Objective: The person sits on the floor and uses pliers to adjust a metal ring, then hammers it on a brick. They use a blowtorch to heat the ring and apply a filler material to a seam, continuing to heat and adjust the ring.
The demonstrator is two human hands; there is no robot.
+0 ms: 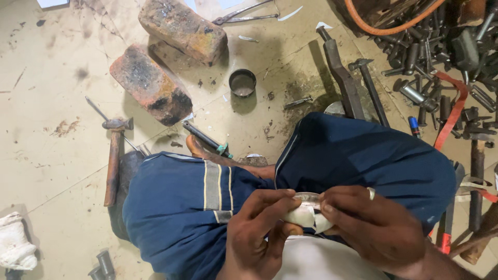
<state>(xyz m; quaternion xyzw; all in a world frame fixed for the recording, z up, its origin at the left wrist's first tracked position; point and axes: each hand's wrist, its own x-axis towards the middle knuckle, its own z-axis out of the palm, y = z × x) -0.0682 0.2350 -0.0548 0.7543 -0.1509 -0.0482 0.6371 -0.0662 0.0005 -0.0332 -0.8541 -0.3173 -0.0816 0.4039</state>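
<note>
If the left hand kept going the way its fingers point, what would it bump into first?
The left hand points right, across the small whitish piece both hands pinch. It would meet the right hand's fingertips almost at once; they look nearly touching already.

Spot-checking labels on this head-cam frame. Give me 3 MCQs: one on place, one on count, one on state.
1. Where does the hammer lie?
A. on the floor left of the person's knees
B. on top of a brick
C. in the left hand

2. How many bricks lie on the floor?
A. one
B. two
C. four

3. What state are the hands in?
A. both empty and open
B. one resting on the floor
C. both pinching one small whitish piece

Key: 1 A, the hammer lies flat on the floor beside the blue-trousered leg. 2 B, two sooty bricks lie side by side. 3 C, the left hand and right hand meet on the whitish piece over the lap.
</note>
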